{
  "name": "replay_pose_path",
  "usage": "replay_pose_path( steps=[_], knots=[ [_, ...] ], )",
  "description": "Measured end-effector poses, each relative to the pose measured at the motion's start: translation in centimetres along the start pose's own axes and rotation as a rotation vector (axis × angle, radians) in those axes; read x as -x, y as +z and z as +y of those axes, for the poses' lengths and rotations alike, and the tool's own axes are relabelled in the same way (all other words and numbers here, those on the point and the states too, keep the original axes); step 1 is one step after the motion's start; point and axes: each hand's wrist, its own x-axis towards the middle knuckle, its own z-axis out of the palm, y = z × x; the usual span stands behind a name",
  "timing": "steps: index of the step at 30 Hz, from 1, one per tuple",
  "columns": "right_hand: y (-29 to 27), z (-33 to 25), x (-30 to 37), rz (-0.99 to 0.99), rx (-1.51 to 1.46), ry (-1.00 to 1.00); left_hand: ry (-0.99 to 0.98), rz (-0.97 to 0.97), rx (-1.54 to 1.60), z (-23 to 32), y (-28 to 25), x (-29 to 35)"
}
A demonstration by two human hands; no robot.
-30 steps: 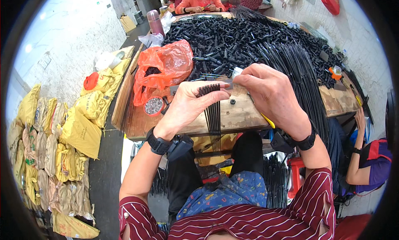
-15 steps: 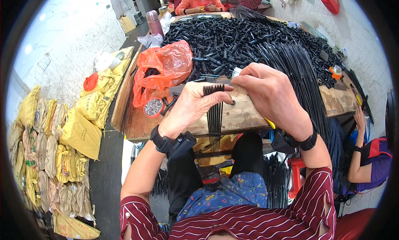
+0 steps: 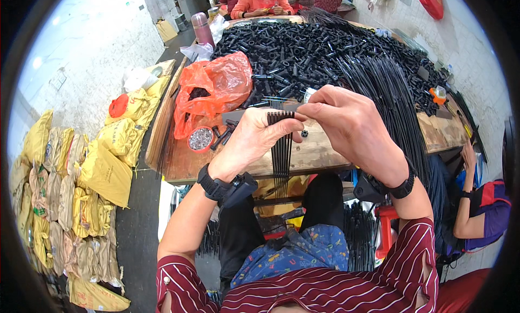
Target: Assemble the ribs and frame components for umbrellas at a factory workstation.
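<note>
A row of thin black rods (image 3: 281, 161) hangs down from my left hand (image 3: 246, 137), which is closed on them, the thumb pressed across just below their thicker upper ends. My right hand (image 3: 352, 123) is pinched at the right end of that row, its fingertips touching or almost touching the last rod. Whatever it pinches is too small to make out. Just below the right fingertips is a small round black piece (image 3: 304, 133). The wooden table (image 3: 319, 150) lies beneath both hands.
A big heap of black tubular parts (image 3: 303, 47) covers the far table. Long black rods (image 3: 387, 102) lie to the right. At left are an orange plastic bag (image 3: 216, 85), a red dish (image 3: 202, 150) of small metal pieces and a flask (image 3: 202, 28). A co-worker's hand (image 3: 469, 156) shows at right.
My right fingertips have come in and down to the end of the row. The rods and my left hand have shifted slightly right.
</note>
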Motion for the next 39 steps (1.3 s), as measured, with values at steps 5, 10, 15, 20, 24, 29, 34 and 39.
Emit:
replay_pose_path(
  steps=[5,10,15,20,24,29,34,39],
  knots=[
    [-0.1,-0.1,0.0,0.011,0.053,-0.005,0.038,0.018,0.053,-0.5,0.6,-0.2],
    [-1.6,0.1,0.2,-0.041,0.056,0.076,-0.01,0.019,0.053,-0.7,0.4,0.0],
    [-0.8,0.0,0.1,-0.006,-0.044,0.041,-0.042,-0.017,0.021,-0.7,0.4,0.2],
    [1.8,1.1,-0.5,0.13,-0.332,0.161,-0.104,0.0,0.05,-2.2,1.5,1.5],
    [7.5,6.7,2.0,0.005,-0.086,0.11,-0.19,0.004,0.032,-6.9,3.3,4.8],
    [15.0,10.0,2.7,-0.246,0.111,-0.046,-0.233,0.043,0.044,-8.9,3.9,6.7],
    [19.1,12.6,1.8,-0.284,0.045,-0.136,-0.167,0.121,0.167,-4.6,0.9,5.7],
    [17.7,12.4,0.8,-0.275,-0.325,0.034,0.059,0.358,0.294,1.6,-3.4,2.3]
  ],
)
